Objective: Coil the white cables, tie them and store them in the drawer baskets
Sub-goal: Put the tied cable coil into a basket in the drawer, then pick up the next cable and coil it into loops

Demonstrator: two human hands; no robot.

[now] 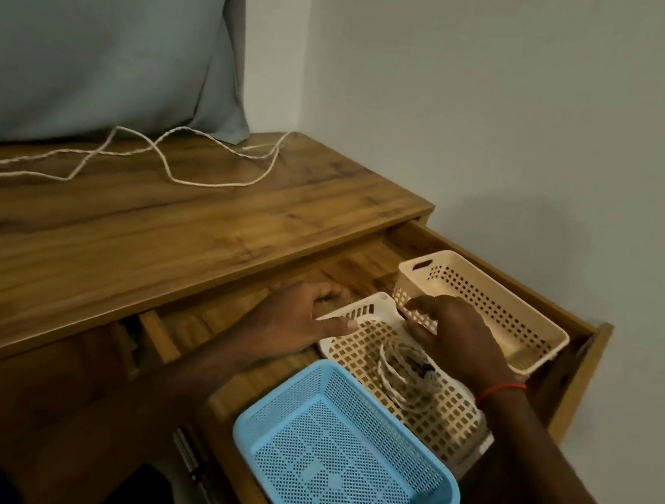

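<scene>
A coiled white cable point(397, 377) with a dark tie lies in the white lattice basket point(447, 420) in the middle of the open drawer point(581, 359). My left hand point(302, 317) grips that basket's far left rim, thumb over the edge. My right hand point(457, 334) holds its far right rim with curled fingers, next to the cream basket point(530, 320). A blue basket point(351, 470) sits empty at the drawer's near end. A loose white cable point(169, 167) trails uncoiled across the desk top.
The wooden desk point(124, 252) stands in a corner against pale walls. A grey curtain point(95, 27) hangs behind the desk at the left. The drawer's front panel point(597, 340) juts out at the right. A red thread circles my right wrist point(503, 388).
</scene>
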